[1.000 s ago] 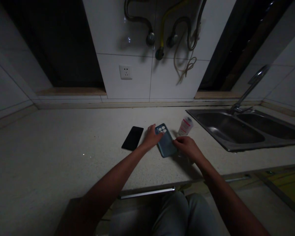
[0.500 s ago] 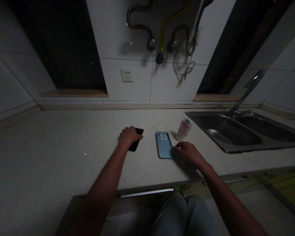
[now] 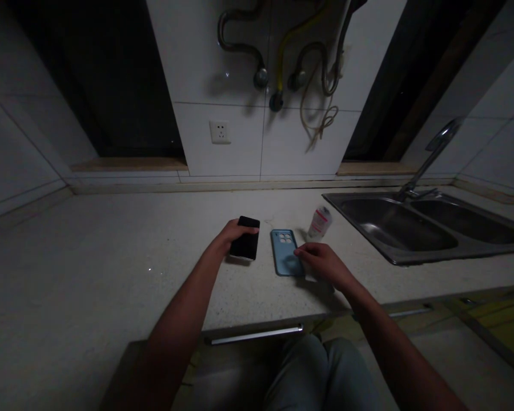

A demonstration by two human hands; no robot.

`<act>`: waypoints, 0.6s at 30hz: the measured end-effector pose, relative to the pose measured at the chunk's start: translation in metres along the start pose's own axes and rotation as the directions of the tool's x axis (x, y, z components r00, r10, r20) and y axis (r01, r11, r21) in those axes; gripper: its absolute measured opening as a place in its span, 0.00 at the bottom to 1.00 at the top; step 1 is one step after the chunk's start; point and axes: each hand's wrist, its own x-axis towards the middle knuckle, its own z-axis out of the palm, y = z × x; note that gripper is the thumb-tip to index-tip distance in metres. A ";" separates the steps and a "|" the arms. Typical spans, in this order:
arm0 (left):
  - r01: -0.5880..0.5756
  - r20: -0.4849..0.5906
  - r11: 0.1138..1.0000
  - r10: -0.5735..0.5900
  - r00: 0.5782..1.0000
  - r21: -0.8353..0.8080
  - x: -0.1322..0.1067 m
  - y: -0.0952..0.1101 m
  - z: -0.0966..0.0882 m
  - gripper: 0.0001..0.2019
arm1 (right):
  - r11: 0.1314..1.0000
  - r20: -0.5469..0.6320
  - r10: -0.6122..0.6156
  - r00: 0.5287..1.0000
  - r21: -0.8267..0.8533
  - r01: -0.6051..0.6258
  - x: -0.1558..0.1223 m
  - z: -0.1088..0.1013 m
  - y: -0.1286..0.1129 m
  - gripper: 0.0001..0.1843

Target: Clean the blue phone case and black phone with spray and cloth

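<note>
A black smartphone is in my left hand, its dark screen facing up and my thumb lying across the top part. It appears lifted slightly off the counter. To its right a blue phone case lies flat, with its camera cutouts at the far end. My right hand hovers over the case's right edge, fingertips pinched together. Something pale shows dimly below that hand, too dark to name. Behind the hand stands a small clear plastic cup with pink-red printing.
The pale countertop runs along a tiled wall. At right is a double steel sink with a faucet. A wall socket and hanging pipes are at the back. A drawer handle is at the front edge.
My left hand has raised the phone and moved it right toward the case, showing more of its screen. My right hand has shifted slightly left, over the case's edge.
</note>
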 end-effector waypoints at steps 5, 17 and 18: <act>0.245 0.227 0.863 -0.156 0.961 -0.442 -0.002 0.003 0.018 0.12 | 0.929 -0.050 0.024 0.998 0.371 -0.003 0.002 0.004 -0.006 0.20; 0.465 0.566 0.666 -0.077 0.821 -0.584 -0.022 -0.012 0.062 0.35 | 0.870 -0.411 -0.278 0.868 0.276 0.409 0.036 0.021 -0.024 0.25; 0.464 0.564 0.661 -0.074 0.823 -0.590 -0.022 -0.013 0.064 0.36 | 0.882 -0.395 -0.329 0.858 0.196 0.429 0.042 0.024 -0.023 0.25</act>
